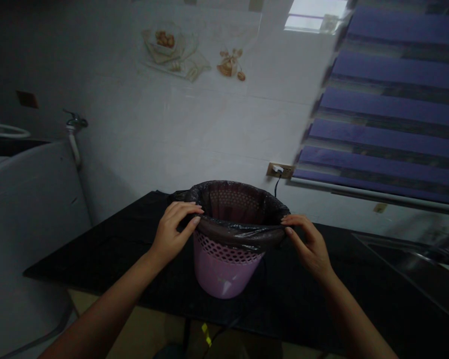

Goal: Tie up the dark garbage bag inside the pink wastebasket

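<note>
A pink plastic trash bin (224,279) with a band of holes below its rim stands on the black countertop. Inside it hangs a black trash bag (243,237), its edge folded outward over the rim. On the left of the rim, my left hand (175,227) pinches the bag's edge between thumb and fingers. Across from it, my right hand (309,244) grips the folded edge at the right side in the same way. Through the thin bag, the holes of the bin's far wall show.
The black countertop (108,249) carries the bin. A sink (400,254) is set in at the right. A wall socket (280,170) with a plugged-in cord sits behind. To the left are a grey-white appliance (33,219) and a tap (75,119). Purple striped blinds (389,109) hang upper right.
</note>
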The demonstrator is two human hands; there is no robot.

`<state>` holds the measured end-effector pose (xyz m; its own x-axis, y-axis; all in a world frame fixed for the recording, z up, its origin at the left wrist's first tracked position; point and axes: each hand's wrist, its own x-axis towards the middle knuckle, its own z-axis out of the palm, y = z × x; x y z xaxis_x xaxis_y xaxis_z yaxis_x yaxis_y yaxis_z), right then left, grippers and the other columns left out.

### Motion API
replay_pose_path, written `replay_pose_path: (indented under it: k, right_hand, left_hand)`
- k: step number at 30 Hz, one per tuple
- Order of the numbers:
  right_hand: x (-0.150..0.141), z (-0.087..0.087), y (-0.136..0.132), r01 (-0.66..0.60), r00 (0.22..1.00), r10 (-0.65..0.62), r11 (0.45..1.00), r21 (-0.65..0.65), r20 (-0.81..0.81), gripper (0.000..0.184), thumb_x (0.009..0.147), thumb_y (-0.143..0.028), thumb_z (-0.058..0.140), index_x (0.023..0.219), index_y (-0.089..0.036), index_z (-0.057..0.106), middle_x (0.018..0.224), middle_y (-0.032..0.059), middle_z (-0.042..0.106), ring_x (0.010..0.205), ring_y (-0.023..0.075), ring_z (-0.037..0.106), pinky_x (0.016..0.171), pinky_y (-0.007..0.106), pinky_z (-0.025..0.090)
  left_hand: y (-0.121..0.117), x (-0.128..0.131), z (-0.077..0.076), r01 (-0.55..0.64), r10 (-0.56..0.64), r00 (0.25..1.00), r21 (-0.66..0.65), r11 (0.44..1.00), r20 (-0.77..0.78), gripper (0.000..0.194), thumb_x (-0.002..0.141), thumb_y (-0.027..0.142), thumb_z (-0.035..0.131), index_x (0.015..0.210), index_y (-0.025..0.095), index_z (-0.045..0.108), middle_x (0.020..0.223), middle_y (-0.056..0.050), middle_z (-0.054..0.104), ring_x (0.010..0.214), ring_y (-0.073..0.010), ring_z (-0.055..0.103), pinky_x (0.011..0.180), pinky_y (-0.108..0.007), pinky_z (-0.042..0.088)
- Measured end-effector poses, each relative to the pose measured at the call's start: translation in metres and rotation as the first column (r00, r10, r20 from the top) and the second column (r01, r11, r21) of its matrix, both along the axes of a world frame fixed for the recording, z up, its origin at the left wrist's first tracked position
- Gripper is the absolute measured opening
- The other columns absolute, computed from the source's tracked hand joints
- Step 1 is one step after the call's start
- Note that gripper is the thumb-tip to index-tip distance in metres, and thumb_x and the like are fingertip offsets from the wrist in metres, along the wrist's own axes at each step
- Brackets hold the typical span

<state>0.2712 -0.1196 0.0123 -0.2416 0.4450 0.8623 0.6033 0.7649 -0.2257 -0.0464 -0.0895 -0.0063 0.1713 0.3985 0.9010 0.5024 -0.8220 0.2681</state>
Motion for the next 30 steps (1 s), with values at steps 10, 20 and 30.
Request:
replay_pose_path:
  k: [10,20,30]
  right_hand:
    - [0.001,-0.0007,-0.0044,-0.01,1.0,0.011,1.0,-0.025,0.028,0.01,0.09,-0.022,0.046,0.095,-0.02,0.055,0.096,0.0063,0.056,0.094,0.0187,0.052,0.085,0.032,0.04]
    - [-0.0006,-0.001,-0.0061,0.01,0.999,-0.01,1.0,-0.006,0.054,0.021,0.082,-0.032,0.061,0.097,-0.02,0.053,0.098,0.0076,0.055,0.095,0.021,0.052,0.083,0.034,0.041]
    - [-0.0011,-0.0008,-0.0062,0.025,1.0,-0.025,0.999,-0.043,0.01,0.012,0.085,-0.029,0.055,0.092,-0.019,0.055,0.095,0.0081,0.056,0.093,0.0207,0.054,0.083,0.036,0.042]
  left_hand:
    - [-0.0004,0.0016,0.0009,0.003,-0.003,1.0,0.01,1.0,0.016,0.013,0.088,0.021,0.048,0.092,0.018,0.06,0.094,-0.005,0.064,0.097,-0.0203,0.054,0.087,-0.036,0.038]
    - [-0.0006,0.0016,0.0016,0.001,-0.001,1.0,0.017,1.0,0.016,0.014,0.087,0.021,0.048,0.091,0.018,0.061,0.093,-0.005,0.064,0.096,-0.0205,0.054,0.087,-0.036,0.038]
    - [0.0,0.001,0.0017,-0.01,0.01,1.0,0.003,1.0,0.011,0.015,0.088,0.024,0.047,0.09,0.018,0.061,0.093,-0.005,0.064,0.095,-0.0207,0.055,0.087,-0.037,0.038]
